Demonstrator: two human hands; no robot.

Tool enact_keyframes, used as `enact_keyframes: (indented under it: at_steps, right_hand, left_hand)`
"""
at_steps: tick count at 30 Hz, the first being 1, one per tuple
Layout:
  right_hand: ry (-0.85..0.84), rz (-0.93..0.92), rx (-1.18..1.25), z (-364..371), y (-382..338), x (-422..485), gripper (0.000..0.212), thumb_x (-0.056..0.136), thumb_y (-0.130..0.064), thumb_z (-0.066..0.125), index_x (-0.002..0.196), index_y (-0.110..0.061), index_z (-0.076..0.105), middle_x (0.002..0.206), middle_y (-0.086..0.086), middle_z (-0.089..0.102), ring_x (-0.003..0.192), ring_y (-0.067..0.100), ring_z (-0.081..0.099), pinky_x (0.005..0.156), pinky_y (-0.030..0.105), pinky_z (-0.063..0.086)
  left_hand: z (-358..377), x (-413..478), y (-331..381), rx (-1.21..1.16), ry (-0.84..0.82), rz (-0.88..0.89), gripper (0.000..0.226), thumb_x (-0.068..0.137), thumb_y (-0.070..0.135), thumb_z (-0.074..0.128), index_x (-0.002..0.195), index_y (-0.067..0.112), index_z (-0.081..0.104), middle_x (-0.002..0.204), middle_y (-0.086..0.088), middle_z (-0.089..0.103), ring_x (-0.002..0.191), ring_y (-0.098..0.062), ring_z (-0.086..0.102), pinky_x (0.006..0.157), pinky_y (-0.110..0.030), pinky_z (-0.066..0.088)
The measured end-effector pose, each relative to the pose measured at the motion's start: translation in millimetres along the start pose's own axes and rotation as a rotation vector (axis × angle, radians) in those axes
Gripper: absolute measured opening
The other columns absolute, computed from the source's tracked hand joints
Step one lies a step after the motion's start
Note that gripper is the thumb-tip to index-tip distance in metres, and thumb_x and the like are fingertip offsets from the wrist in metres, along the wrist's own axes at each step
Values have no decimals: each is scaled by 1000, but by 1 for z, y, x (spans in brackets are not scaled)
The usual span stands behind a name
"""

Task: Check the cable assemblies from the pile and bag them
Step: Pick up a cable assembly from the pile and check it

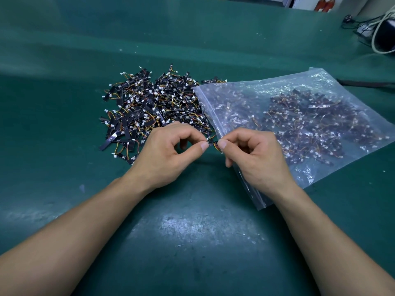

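Black cable assy [213, 143] pinched betw left hand [171, 152] & right hand [254, 155]; pile [154, 105] behind

Green matted worktop [89, 50], scuffed pale near its front edge under a glare of overhead light. At its far right corner, a dark rounded object [384, 35] ringed by a white cable [377, 28] and thin black wires [361, 24]. Beyond that corner, red cylinders [323, 4] against a pale wall.
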State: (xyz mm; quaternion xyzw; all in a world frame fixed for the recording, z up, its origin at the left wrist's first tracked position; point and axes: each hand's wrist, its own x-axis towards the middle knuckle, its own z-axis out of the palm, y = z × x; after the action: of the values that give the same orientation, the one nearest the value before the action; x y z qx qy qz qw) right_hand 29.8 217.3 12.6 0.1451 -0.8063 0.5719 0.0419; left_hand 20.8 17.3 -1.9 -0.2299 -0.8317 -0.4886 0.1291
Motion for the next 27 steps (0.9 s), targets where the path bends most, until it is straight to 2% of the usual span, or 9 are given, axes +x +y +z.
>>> enact_keyframes:
  at_steps: [3, 6, 13, 16, 19, 22, 25, 27]
  right_hand:
    - [-6, 9, 13, 1, 1, 0, 10, 88, -30, 68, 79, -28, 73, 52, -1, 62, 47, 7, 47, 51, 15, 35]
    - [-17, 0, -21, 1, 2, 0, 12, 88, -30, 68, 77, -29, 73, 51, -4, 62, 47, 11, 48, 51, 20, 36]
    - [0, -65, -57, 1, 0, -1, 15, 89, -24, 67, 76, -28, 70, 51, -5, 62, 45, 6, 45, 49, 17, 35]
    - [2, -59, -58, 2, 2, -1, 14, 89, -27, 68, 76, -31, 71, 52, -5, 62, 45, 6, 47, 50, 17, 36]
    - [13, -58, -48, 4, 3, -2, 8, 88, -29, 71, 81, -31, 73, 52, -6, 62, 45, 3, 48, 51, 12, 35]
    - [16, -50, -42, 4, 4, -2, 7, 87, -30, 71, 81, -31, 74, 52, -5, 62, 45, 2, 48, 51, 11, 35]
    - [13, -58, -60, 4, 4, -2, 12, 89, -27, 69, 78, -31, 72, 52, -6, 63, 44, 3, 46, 49, 13, 35]
    - [14, -71, -80, 4, 4, -2, 13, 90, -27, 69, 78, -31, 72, 53, -8, 63, 44, 3, 46, 49, 14, 35]
  left_hand:
    - [-1, 1, 0, 22, 14, 22, 8, 89, 17, 69, 82, 14, 72, 76, 21, 62, 70, -9, 54, 70, -18, 39]
    - [-2, 1, -1, 28, 12, 14, 8, 88, 17, 69, 81, 13, 72, 77, 19, 62, 71, -10, 54, 70, -20, 40]
    - [-3, -1, 0, 6, -3, 15, 20, 88, 36, 64, 88, 18, 74, 79, 19, 65, 74, -16, 57, 70, -22, 41]
    - [-2, 0, 0, 23, 18, 14, 14, 88, 30, 68, 83, 18, 73, 76, 20, 63, 71, -12, 56, 69, -21, 41]
    - [-2, 0, -1, 36, 27, 9, 8, 87, 21, 70, 80, 17, 72, 74, 20, 61, 69, -9, 55, 68, -21, 41]
    - [-2, 0, 0, 30, 30, 11, 7, 87, 20, 71, 80, 22, 70, 74, 19, 62, 70, -10, 56, 68, -22, 42]
    - [-3, -1, 2, 31, 31, 7, 6, 87, 29, 70, 81, 28, 69, 75, 18, 64, 74, -11, 57, 69, -25, 44]
    - [-4, -1, 3, 28, 20, 2, 12, 86, 38, 65, 83, 28, 71, 77, 19, 65, 77, -6, 57, 71, -22, 42]
